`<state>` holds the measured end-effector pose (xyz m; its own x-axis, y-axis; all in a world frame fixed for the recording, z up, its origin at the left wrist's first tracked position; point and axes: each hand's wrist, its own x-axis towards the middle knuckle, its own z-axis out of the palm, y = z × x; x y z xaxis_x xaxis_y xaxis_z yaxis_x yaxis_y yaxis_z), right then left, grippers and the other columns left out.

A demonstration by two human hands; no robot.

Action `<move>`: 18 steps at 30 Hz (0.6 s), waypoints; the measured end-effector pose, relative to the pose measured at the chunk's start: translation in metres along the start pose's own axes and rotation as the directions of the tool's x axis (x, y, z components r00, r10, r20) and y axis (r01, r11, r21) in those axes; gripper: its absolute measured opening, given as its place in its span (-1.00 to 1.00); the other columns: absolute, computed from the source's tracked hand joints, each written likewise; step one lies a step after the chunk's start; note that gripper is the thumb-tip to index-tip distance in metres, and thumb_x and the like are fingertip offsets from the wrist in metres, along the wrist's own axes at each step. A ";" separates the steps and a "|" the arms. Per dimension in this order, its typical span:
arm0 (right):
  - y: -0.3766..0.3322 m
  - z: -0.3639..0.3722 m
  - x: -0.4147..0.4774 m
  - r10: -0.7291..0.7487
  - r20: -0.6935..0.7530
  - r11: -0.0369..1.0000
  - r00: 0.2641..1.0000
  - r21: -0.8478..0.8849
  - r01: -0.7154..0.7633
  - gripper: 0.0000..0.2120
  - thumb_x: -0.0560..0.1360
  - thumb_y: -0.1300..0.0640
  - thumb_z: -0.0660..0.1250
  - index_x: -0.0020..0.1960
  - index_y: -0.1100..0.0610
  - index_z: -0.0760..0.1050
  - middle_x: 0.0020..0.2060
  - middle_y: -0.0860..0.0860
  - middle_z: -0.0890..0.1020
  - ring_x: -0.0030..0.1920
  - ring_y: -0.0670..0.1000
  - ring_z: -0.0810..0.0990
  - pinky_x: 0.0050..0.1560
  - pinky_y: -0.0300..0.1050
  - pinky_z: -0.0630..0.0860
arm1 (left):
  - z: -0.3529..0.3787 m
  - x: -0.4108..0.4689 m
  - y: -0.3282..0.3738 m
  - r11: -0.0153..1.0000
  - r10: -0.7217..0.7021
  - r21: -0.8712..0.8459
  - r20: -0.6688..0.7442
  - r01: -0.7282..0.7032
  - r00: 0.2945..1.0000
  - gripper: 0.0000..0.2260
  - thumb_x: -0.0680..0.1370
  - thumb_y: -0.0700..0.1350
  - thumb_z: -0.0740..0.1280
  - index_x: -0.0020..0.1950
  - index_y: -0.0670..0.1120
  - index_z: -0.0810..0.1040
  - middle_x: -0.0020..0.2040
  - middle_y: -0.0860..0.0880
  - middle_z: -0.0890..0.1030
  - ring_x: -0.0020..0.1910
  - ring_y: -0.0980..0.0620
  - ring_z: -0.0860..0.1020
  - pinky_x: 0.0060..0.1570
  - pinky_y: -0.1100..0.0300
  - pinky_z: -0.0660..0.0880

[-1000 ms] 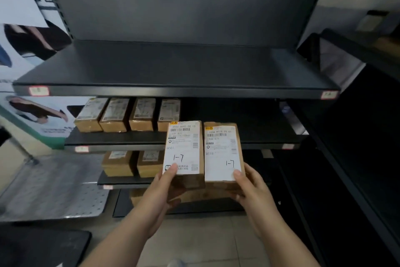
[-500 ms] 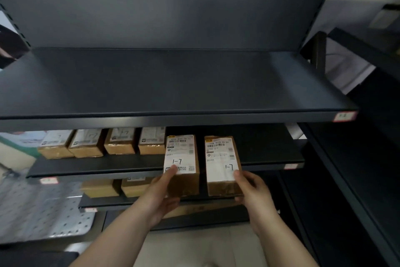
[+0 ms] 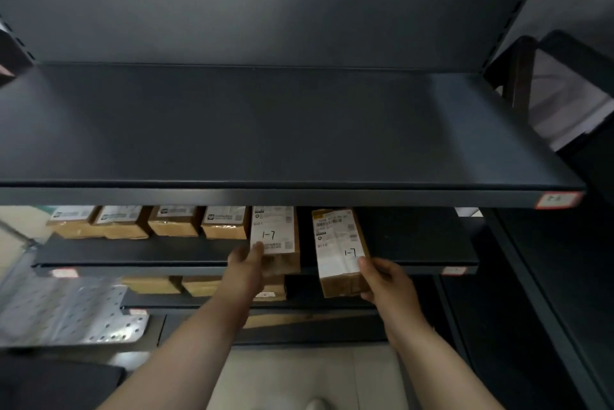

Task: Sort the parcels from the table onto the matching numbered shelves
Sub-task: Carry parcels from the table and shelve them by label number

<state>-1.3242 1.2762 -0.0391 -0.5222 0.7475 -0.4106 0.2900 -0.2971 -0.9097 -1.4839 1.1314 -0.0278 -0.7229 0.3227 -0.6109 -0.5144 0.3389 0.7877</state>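
1. Two parcels are held, one in each hand, side by side but apart at about 6 o'clock of the view's centre: the left-hand parcel (image 3: 275, 237) and, at its 3 o'clock, the right-hand parcel (image 3: 337, 253)
2. Each is a long brown cardboard box with a white shipping label on its top face, carrying printed barcodes and a handwritten "1-7"; the right-hand parcel's far end leans toward 11 o'clock
3. The left hand (image 3: 246, 268) grips its parcel's near end, thumb on the label and fingers curled beneath; the right hand (image 3: 385, 280) pinches its parcel's near right corner, thumb on top
4. Both parcels cross the front edge of the second shelf (image 3: 133, 253); whether either rests on it cannot be told, and the left-hand parcel's far end is hidden under the top shelf (image 3: 265, 130)
5. A row of four parcels (image 3: 174, 222), brown with white labels, sits on the second shelf at 9 o'clock of the held pair
6. At least three lower parcels (image 3: 149, 284) show on the third shelf (image 3: 186, 302), at 7 o'clock, partly behind the left forearm
7. Four red-edged tags sit on the shelf fronts; the top shelf tag (image 3: 558, 200), at 3 o'clock, is too blurred to read
8. One perforated metal sheet (image 3: 66, 313) lies at 8 o'clock
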 end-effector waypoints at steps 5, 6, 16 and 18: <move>0.001 0.013 0.023 -0.009 -0.006 1.000 1.000 -0.009 0.009 -0.69 0.49 -0.05 0.35 0.17 0.06 0.46 0.00 -0.02 0.61 -0.02 -0.07 0.60 -0.14 -0.24 0.51 | -0.001 -0.017 -0.036 0.370 0.596 0.812 0.165 -0.451 0.786 -0.49 0.60 0.02 0.16 0.53 -0.03 0.15 0.53 -0.05 0.16 0.49 -0.07 0.21 0.41 0.00 0.26; 0.003 0.018 0.030 0.002 -0.009 0.999 1.000 -0.034 -0.002 -0.67 0.49 -0.05 0.35 0.18 0.06 0.45 0.00 -0.03 0.60 -0.03 -0.07 0.59 -0.15 -0.25 0.51 | 0.000 -0.018 -0.037 0.194 0.620 0.858 0.269 -0.476 0.737 -0.52 0.61 0.02 0.11 0.52 -0.04 0.19 0.52 -0.03 0.18 0.48 -0.03 0.23 0.43 0.02 0.22; 0.022 0.033 0.025 -0.208 0.007 0.847 0.978 -0.499 0.184 -0.51 0.60 -0.05 0.14 0.49 0.02 0.17 0.46 -0.01 0.26 0.45 -0.01 0.24 0.38 -0.08 0.29 | 0.006 -0.010 -0.019 -0.172 0.392 0.899 0.438 -0.404 0.809 -0.28 0.32 0.14 -0.58 0.49 -0.01 -0.40 0.47 0.02 -0.44 0.46 0.00 -0.41 0.44 0.00 -0.35; 0.033 0.032 0.016 -0.310 0.156 0.603 0.938 -0.730 0.321 -0.43 0.61 -0.08 0.06 0.55 0.00 -0.06 0.53 -0.07 -0.11 0.52 -0.08 -0.17 0.49 -0.13 -0.07 | 0.006 -0.002 -0.023 -0.183 0.399 0.900 0.437 -0.397 0.806 -0.31 0.40 0.16 -0.51 0.52 -0.03 -0.29 0.50 0.00 -0.35 0.49 -0.05 -0.31 0.46 0.00 -0.30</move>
<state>-1.3487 1.2596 -0.0777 -0.7048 0.7005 -0.1121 0.5929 0.4948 -0.6354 -1.4681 1.1279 -0.0450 -0.5866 0.7814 -0.2128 0.7959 0.6048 0.0267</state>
